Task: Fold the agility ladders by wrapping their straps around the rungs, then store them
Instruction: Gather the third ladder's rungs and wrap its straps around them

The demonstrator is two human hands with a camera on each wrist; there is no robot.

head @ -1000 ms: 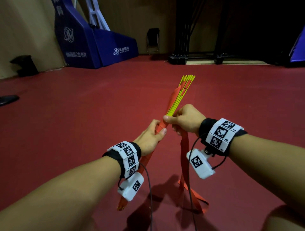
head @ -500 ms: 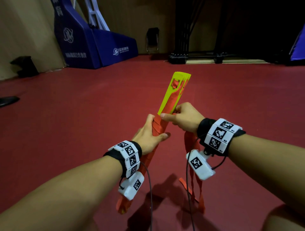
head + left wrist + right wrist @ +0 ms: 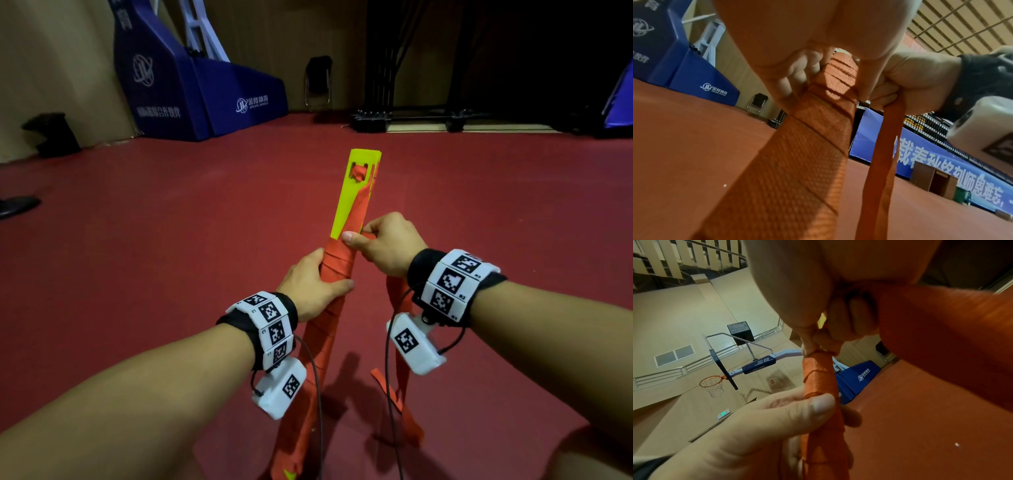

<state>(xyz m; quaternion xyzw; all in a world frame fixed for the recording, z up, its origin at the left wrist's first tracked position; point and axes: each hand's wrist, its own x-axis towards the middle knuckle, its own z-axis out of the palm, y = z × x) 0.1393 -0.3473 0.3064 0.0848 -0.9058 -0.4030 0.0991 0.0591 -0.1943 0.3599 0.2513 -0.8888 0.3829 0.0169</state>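
The left hand [image 3: 313, 286] is curled around a bundle of flat yellow plastic rungs [image 3: 352, 192], held above the red floor [image 3: 171, 257]. Woven orange strap [image 3: 334, 274] wraps it in slanted turns. The right hand [image 3: 387, 245] pinches the strap's loose hanging part.

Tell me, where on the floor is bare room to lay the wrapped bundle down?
Bare red floor lies left of the rung bundle, before the blue padded base. More lies right of the right hand. Under both hands it is crowded: loose strap hangs there.
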